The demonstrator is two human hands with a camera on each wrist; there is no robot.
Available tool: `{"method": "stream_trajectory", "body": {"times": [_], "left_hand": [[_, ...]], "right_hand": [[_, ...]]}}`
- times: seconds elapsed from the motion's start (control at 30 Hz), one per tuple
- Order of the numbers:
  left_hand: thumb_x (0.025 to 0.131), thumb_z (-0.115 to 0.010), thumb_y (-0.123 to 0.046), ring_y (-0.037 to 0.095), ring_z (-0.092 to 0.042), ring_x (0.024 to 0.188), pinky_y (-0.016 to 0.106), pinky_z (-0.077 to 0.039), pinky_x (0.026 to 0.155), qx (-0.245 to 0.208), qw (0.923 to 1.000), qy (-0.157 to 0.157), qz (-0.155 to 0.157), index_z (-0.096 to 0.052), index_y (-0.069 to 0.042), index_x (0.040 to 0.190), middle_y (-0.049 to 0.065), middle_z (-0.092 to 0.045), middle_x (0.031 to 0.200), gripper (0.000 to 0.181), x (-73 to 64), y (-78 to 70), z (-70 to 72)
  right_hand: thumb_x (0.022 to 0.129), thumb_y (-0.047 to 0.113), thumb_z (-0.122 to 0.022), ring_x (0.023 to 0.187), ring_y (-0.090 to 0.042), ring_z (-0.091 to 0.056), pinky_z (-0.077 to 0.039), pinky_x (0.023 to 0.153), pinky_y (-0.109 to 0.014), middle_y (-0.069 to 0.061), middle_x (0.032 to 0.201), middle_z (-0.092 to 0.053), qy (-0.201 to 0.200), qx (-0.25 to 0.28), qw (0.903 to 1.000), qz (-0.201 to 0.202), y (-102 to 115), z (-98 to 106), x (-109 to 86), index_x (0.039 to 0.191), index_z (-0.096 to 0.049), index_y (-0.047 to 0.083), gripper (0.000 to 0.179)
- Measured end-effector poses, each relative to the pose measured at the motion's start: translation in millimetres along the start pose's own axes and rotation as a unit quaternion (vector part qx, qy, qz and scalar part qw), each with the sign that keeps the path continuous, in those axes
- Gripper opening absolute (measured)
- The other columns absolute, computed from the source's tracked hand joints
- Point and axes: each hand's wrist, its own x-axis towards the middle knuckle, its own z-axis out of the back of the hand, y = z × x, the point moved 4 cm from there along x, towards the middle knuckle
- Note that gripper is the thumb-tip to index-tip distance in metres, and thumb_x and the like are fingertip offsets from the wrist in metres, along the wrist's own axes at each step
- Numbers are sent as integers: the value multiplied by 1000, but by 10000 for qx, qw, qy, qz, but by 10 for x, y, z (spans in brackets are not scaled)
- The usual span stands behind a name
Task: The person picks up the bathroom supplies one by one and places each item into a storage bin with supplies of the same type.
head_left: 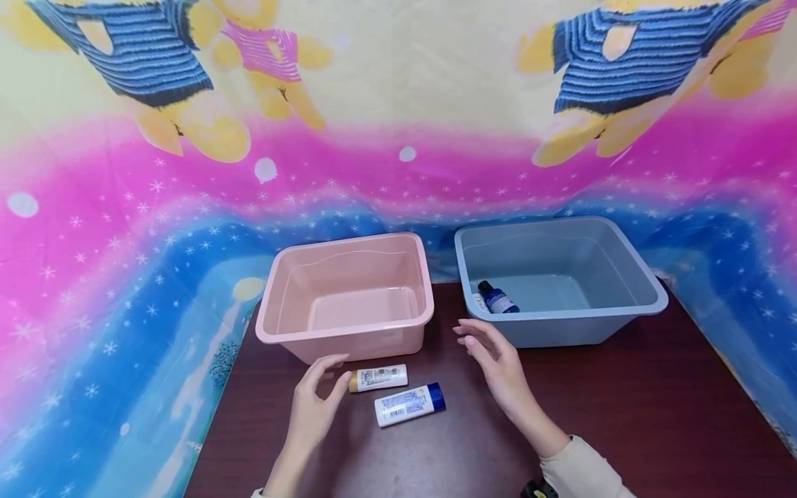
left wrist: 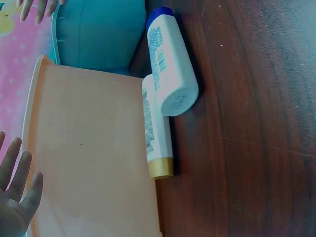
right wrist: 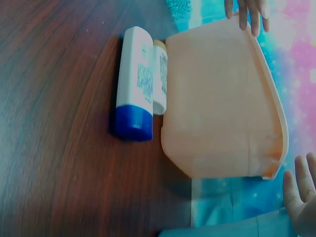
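Two white bottles lie on their sides in front of the pink basin (head_left: 355, 335). The smaller bottle (head_left: 381, 377) has a gold cap; the larger bottle (head_left: 406, 405), nearer the person, has a blue cap. My left hand (head_left: 315, 401) hovers just left of the gold cap, fingers relaxed and holding nothing. Fingers loosely bent, my right hand (head_left: 495, 363) hangs in front of the blue-grey basin (head_left: 560, 328), to the right of the bottles, with nothing in it. In the right wrist view, the blue-capped bottle (right wrist: 134, 89) lies alongside the gold-capped bottle (right wrist: 160, 79).
Inside the blue-grey basin, at its left front corner, a dark blue bottle (head_left: 500, 300) leans beside a partly hidden white item (head_left: 479, 302). Both basins stand at the back of the dark wooden table (head_left: 672, 415), against a patterned cloth (head_left: 398, 173).
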Motion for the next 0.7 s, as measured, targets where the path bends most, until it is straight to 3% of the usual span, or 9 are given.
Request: {"method": "stream_trajectory", "body": {"times": [0.17,0.43,0.6,0.7], "left_hand": [[84,-71,11,28,-61,101,14,-45,86,-56,9999,-47,110,-69,6,111,16,-69,106,28,-31,-62,47],[89,-71,1,21,-61,105,21,-47,89,-332,9977,-120,573,-71,-8,116,2,-70,112,29,-152,269,136],[89,-71,0,20,-62,105,20,-46,89,-296,9951,-144,937,-71,-10,115,0,-69,113,28,-228,358,148],[88,-71,1,24,-63,103,17,-46,86,-263,9926,-211,1167,-71,-9,115,2,-70,114,28,-249,336,154]], "right_hand": [[103,14,-55,107,-14,-63,-49,91,-21,-20,125,-62,43,75,9998,-192,-29,-108,22,133,-57,3,33],[101,19,-60,115,-19,-58,-47,91,-22,-8,128,-62,-119,-382,9983,-431,-128,-226,70,134,-57,12,35],[100,21,-61,119,-22,-55,-47,92,-29,-5,134,-58,-228,-592,9970,-442,-179,-294,123,136,-56,13,37],[100,23,-61,124,-27,-52,-46,98,-39,-6,138,-55,-248,-617,9968,-448,-201,-337,157,138,-55,14,39]]}}
